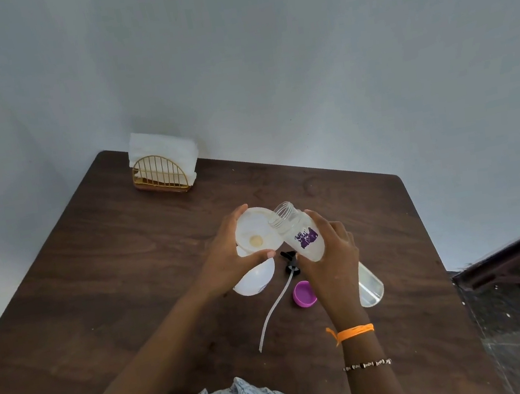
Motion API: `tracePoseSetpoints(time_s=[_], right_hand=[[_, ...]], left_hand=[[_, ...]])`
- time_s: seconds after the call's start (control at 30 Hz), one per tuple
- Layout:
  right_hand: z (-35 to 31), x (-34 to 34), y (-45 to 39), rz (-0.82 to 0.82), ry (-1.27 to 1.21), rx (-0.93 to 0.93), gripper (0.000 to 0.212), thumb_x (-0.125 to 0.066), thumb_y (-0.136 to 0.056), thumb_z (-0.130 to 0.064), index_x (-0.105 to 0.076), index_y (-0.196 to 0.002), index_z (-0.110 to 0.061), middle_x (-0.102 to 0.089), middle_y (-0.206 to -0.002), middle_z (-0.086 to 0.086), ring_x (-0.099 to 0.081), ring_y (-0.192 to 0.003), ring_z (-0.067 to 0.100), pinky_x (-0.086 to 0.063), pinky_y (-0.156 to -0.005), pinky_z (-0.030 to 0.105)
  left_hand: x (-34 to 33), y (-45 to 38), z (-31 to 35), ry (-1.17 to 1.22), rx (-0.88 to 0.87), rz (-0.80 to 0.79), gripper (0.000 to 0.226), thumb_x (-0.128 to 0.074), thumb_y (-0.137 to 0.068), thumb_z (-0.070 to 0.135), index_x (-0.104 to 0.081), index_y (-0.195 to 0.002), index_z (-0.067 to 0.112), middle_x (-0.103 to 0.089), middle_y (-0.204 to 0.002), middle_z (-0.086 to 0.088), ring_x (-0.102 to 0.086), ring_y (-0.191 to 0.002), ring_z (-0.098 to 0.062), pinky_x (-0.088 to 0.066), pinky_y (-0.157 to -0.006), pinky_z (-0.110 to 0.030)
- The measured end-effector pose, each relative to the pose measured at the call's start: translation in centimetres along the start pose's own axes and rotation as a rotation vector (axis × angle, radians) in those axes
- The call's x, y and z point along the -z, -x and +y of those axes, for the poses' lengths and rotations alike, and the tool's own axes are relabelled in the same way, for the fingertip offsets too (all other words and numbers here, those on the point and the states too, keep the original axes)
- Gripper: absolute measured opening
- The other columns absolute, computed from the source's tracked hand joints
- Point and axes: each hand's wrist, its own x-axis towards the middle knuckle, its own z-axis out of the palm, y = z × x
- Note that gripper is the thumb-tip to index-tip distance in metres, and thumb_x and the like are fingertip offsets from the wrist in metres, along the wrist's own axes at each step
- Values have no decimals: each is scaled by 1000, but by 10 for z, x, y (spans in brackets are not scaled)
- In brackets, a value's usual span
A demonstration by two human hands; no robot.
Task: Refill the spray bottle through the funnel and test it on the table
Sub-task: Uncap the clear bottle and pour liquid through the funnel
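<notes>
A white funnel (pixel 255 231) sits in the neck of a white spray bottle (pixel 255 279) on the brown table (pixel 128 265). My left hand (pixel 227 261) grips the funnel's rim, thumb in front and fingers behind. My right hand (pixel 331 260) holds a clear bottle with a purple print (pixel 300 231), tilted with its open mouth over the funnel. The black spray head with its long white dip tube (pixel 277 304) lies on the table between my arms. A purple cap (pixel 304 294) lies beside it.
A clear tube-shaped container (pixel 369 285) lies on the table behind my right wrist. A gold wire napkin holder with white napkins (pixel 162 167) stands at the far left corner by the wall. The table's right edge drops to a dark floor.
</notes>
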Motion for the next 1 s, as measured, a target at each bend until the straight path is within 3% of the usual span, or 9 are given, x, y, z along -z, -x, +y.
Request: tracePoseSetpoints(time_s=[0.5,1.0], right_hand=[[-7,2,2,-28,119,-43,60,-74,-75,-18,-49,-129,-22,-56,-122,5,-45,-111,22,-34,-100,42],[-10,1,1,-5,194,-5,57,-75,-73,-16,-53,-125,-22,-56,-120,7,-45,-111,25,-34,-100,44]], left_hand=[[-2,-1,-3,1,-41,20,92,-80,-67,38,-22,-139,37,-32,-144,9,-34,-121,-4,-36,-103,-36],[-1,1,-1,15,-70,-13,90,-77,-70,35,-21,-140,32,-30,-145,8,-32,-121,-3,-33,-100,-28]])
